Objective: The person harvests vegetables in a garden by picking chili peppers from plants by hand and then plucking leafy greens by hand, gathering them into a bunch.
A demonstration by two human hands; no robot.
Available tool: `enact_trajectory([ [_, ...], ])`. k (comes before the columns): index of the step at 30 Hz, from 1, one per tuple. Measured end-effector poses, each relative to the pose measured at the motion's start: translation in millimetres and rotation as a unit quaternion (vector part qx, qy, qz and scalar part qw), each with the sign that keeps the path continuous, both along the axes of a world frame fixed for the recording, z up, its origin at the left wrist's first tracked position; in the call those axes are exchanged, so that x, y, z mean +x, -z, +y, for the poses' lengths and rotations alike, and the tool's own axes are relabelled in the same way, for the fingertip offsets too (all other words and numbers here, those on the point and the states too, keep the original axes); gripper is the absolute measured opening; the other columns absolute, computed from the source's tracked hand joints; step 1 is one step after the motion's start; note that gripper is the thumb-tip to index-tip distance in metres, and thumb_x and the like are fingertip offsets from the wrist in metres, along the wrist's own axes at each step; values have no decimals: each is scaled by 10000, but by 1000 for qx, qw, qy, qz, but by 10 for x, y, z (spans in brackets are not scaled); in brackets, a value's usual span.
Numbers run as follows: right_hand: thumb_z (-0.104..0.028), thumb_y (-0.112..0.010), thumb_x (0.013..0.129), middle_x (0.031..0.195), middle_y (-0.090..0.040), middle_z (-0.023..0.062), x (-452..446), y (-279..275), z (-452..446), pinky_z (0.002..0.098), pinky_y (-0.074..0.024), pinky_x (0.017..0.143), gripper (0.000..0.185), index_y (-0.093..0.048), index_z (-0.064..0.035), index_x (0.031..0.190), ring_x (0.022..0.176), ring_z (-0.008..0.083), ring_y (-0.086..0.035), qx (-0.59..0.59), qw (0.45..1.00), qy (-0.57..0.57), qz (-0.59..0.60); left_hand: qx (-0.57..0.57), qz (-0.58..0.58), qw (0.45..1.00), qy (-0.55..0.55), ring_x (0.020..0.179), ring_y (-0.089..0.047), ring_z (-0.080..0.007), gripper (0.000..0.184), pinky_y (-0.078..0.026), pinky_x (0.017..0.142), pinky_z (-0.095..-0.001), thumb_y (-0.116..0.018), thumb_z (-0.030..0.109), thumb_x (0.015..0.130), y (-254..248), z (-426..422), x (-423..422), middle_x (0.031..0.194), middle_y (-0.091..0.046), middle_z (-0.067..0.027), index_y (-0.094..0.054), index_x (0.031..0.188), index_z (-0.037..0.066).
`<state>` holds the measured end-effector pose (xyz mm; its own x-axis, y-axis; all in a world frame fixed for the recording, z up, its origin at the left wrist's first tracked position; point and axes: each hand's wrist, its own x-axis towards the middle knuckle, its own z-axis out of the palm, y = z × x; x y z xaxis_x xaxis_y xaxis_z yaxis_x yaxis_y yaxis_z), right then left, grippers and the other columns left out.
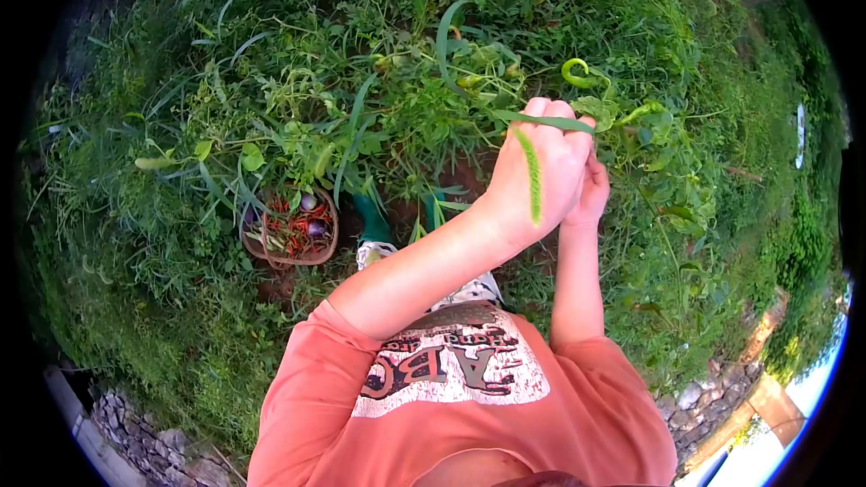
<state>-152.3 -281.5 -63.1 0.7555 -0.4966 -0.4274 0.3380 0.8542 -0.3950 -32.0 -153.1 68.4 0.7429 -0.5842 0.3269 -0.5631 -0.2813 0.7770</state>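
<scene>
Two hands, left hand [541,167] and right hand [591,197], meet curled at the plant [598,112], presumably so one steadies it; any pinch cannot be told (knuckles block view). Two green peppers [577,78] show beyond. One basket [335,233], seemingly kept near one boot [372,220] for reach, holds red peppers [293,227], at least two eggplants [317,228].

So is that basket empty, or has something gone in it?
Not empty: the basket holds thin red pods and round purple vegetables.

Daylight is bright, glaring at lower right, with fisheye-curved edges.
</scene>
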Motion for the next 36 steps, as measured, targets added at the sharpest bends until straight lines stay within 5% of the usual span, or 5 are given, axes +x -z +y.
enact_trajectory([
  [4, -94, -548, 790, 1251, -448, 114, 259, -465, 489, 400, -384, 968, 451, -421, -56, 1221, 1128, 224, -467, -171, 973, -153, 5, 56, -5, 998, 27, 733, -555, -304, 208, -467, 619, -388, -534, 28, 678, -77, 87, -107, 763, -544, -156, -559, 874, -37],
  [8, -211, -342, 916, 1274, -449, 124, 458, -714, 662, 336, -367, 938, 382, -405, -33, 1248, 1069, 225, -484, -60, 994, -91, -17, 114, -41, 992, 21, 657, -586, -298, 182, -492, 583, -386, -514, 76, 704, -107, 184, -169, 689, -563, -137, -540, 852, -27],
  [11, -122, -543, 795, 1275, -433, 129, 397, -401, 533, 417, -361, 988, 452, -419, -60, 1225, 1118, 240, -476, -22, 994, -81, -69, 141, -60, 988, 3, 617, -598, -271, 137, -498, 533, -363, -528, 91, 703, -156, 297, -145, 648, -573, -113, -542, 802, -2],
  [27, -159, -483, 861, 1012, -582, 99, 453, -622, 695, 385, -452, 833, 218, -550, -47, 1035, 895, 243, -542, 98, 987, -37, -122, 181, 214, 948, 148, 600, -611, -289, 238, -483, 548, -383, -658, 277, 715, -219, 1113, -67, 677, -621, -124, -623, 785, 52],
  [36, -169, -564, 791, 921, -560, 79, 219, -659, 697, 345, -425, 731, 245, -535, -44, 1000, 815, 208, -503, 68, 995, -49, -62, -12, 245, 949, -199, 653, -530, -78, 104, -411, 576, -195, -637, 30, 774, -550, 1763, 245, 754, -614, -50, -641, 864, -24],
])
